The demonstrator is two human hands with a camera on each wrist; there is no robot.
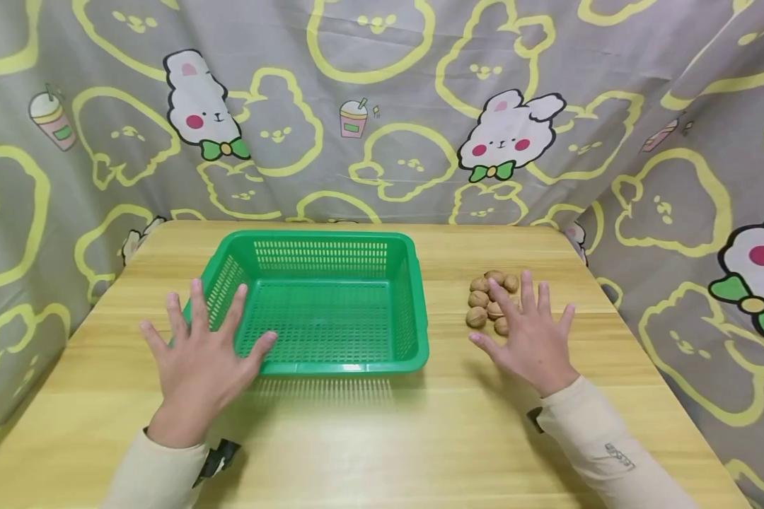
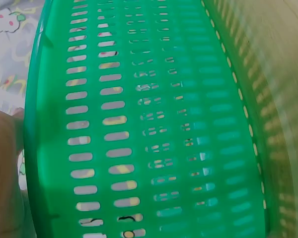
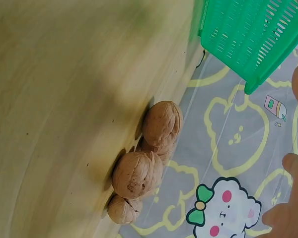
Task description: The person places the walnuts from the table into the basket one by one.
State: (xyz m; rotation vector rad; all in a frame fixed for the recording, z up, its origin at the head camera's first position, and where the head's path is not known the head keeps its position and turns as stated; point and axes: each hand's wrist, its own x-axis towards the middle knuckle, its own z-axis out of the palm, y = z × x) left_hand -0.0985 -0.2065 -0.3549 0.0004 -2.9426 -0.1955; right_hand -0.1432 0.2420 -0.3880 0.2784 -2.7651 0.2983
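A green plastic basket (image 1: 318,367) with slotted sides stands on the left half of the table, and no contents show inside it. Over its near left corner my left hand (image 1: 204,367) spreads its fingers, holding nothing. In the left wrist view the slotted wall of the basket (image 2: 134,119) fills most of the picture, with part of that hand at the left edge. Several walnuts (image 1: 477,300) lie in a cluster right of the basket. My right hand (image 1: 535,346) is spread beside and partly over them, hiding some. The right wrist view shows walnuts (image 3: 138,174) on the table.
The wooden table (image 1: 369,445) reaches back to a grey curtain (image 1: 407,92) with cartoon prints, which also hangs along both sides. Dark straps (image 1: 216,459) show at the sleeve cuffs.
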